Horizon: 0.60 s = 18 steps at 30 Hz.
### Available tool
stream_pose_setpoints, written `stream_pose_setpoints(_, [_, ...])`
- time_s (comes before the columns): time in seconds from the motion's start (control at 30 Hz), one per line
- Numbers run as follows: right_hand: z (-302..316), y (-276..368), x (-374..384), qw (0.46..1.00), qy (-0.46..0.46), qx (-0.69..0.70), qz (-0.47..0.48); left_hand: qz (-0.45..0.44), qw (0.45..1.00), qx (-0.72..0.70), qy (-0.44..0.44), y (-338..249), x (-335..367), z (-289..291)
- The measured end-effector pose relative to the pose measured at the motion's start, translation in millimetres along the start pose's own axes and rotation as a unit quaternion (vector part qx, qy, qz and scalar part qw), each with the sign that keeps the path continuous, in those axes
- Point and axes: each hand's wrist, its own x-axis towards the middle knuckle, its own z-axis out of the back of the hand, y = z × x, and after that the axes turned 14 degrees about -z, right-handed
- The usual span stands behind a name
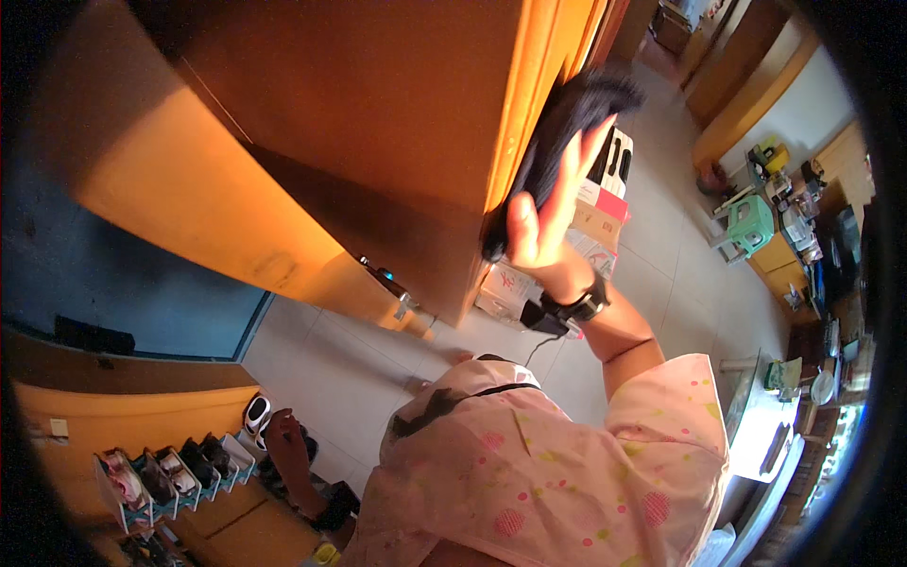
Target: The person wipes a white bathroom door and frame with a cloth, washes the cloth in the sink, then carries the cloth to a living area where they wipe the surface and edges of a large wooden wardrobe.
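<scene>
My right hand, raised at upper centre, presses a dark, fuzzy black cloth against the edge of a brown wooden cabinet or door frame. Its fingers stretch along the cloth, and the far end is smeared by motion. A black watch sits on that wrist. Down at lower left hangs my left hand, dim and small, its fingers loosely bent with nothing visible in them. It is nearest to a white and black shoe.
Cardboard boxes stand on the tiled floor beyond my right wrist. At lower left is a shoe rack with several shoes. A green stool and a cluttered desk line the right side. A dark door mat lies at left.
</scene>
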Motion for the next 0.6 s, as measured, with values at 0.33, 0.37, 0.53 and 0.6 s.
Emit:
stream_pose_setpoints(0.33, [-22.5,-42.4,-188.3,0.968,0.188,-0.088,-0.139,-0.012,0.998,0.007,0.055,-38.8,36.2,-10.6])
stream_pose_setpoints(0.37, [-23.0,-56.5,-216.1,0.945,0.253,-0.068,-0.197,-0.05,0.998,0.01,0.038,-38.4,35.7,-12.0])
stream_pose_setpoints(0.53, [-9.5,-76.6,-245.8,0.932,0.316,-0.064,-0.162,-0.028,0.999,0.008,0.017,-46.3,35.1,-21.1])
stream_pose_setpoints(0.6, [-4.0,-74.6,-224.6,0.947,0.286,-0.06,-0.132,-0.015,1.0,0.014,0.022,-58.9,38.2,-18.7])
